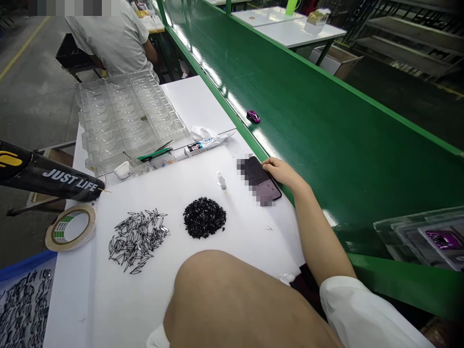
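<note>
A bare left forearm [235, 304] fills the foreground, its hand out of sight. The right hand [281, 171] rests loose fingertips on the phone [261, 181], gripping nothing. Just left of them stands a vial [221, 180]; nearer lies a black pile [204, 217].

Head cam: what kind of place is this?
Probably a small-parts assembly line in a factory. A long green conveyor carries a purple toy car past a white worktable with piles of small black parts and stacked clear plastic trays. Another worker sits further along. The right hand touches a phone.
</note>
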Demonstrator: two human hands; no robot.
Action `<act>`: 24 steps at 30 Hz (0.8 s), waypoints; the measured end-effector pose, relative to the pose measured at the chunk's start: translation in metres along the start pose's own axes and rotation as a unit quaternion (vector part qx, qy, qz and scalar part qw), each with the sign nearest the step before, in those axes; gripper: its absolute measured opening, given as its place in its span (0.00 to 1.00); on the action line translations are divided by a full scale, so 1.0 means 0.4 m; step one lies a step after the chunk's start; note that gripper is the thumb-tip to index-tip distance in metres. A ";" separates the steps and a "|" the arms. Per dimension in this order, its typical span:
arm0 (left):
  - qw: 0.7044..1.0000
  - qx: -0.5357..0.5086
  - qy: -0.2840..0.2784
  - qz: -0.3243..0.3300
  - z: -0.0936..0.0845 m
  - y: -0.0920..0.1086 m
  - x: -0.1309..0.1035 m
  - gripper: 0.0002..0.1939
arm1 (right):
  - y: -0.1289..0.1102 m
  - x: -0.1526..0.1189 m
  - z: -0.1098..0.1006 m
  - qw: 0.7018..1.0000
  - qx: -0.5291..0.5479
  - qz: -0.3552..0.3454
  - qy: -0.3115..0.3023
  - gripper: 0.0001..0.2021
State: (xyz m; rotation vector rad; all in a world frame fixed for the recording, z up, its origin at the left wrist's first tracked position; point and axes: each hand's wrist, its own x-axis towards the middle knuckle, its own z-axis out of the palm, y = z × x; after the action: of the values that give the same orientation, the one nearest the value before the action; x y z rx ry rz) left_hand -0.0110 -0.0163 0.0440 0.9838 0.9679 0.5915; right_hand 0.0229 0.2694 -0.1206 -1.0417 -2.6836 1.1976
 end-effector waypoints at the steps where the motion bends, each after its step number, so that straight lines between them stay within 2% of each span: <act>1: 1.000 0.002 0.001 0.004 -0.001 -0.001 -0.001 0.11 | -0.002 -0.005 -0.004 1.000 0.000 0.002 -0.011 0.14; 7: 0.999 -0.002 -0.024 0.023 -0.015 -0.010 -0.006 0.09 | -0.016 -0.045 -0.042 0.995 0.005 -0.008 -0.099 0.25; 12: 1.000 0.011 0.008 0.018 0.014 -0.060 0.006 0.12 | -0.011 -0.054 -0.060 0.988 0.014 -0.022 -0.151 0.31; 15: 1.000 0.010 0.023 0.004 0.030 -0.083 0.019 0.13 | -0.007 -0.051 -0.059 0.988 0.010 -0.024 -0.155 0.33; 18: 1.000 0.005 0.027 0.006 0.035 -0.093 0.025 0.10 | -0.005 -0.049 -0.054 0.989 0.024 -0.022 -0.144 0.30; 24: 1.000 0.021 0.024 -0.001 0.033 -0.083 0.026 0.06 | -0.001 -0.044 -0.042 0.993 0.045 -0.011 -0.113 0.25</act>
State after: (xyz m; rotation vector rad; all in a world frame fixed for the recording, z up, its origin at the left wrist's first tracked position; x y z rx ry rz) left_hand 0.0056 -0.0287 0.0129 1.0092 1.0271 0.5964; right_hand 0.0411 0.2700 -0.1044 -0.9128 -2.7637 1.5006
